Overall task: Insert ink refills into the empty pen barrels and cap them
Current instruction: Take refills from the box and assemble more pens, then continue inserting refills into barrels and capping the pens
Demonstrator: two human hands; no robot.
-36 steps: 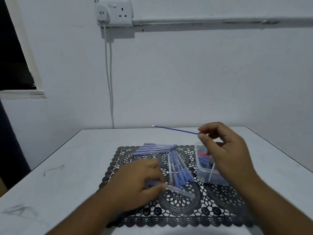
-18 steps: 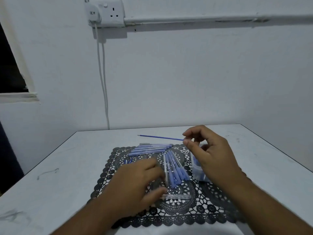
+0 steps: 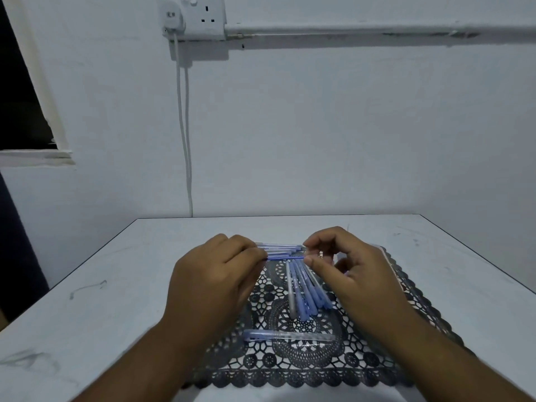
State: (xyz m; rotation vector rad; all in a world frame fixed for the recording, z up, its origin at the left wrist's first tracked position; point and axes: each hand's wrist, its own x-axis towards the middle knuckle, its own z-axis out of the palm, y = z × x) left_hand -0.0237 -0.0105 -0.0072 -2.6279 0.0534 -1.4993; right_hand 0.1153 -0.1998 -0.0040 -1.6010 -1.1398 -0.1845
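Two hands meet above a pale grey counter [image 3: 116,271], where a black lace-patterned plastic mat [image 3: 304,369] keeps the small parts gathered and stops them rolling. On the mat's middle, a fan of blue pens [image 3: 304,288] lies with its ends toward the person, probably a sorted pile, though whether filled or empty I cannot tell. Behind the hands, a row of clear pen barrels [image 3: 278,247] lies crosswise at the far edge, within easy reach. Nearer the person, one clear barrel with a blue end [image 3: 290,335] rests alone on the mat, set apart from the rest. Now the left hand [image 3: 214,282], fingers curled, seems to grip something at its fingertips, likely a barrel, though the knuckles hide it. The right hand [image 3: 345,265] pinches the thin blue ink refill [image 3: 285,258] between thumb and forefinger, held level between the two hands so it lines up with the left hand's fingertips. Insertion looks under way, judging by that alignment.
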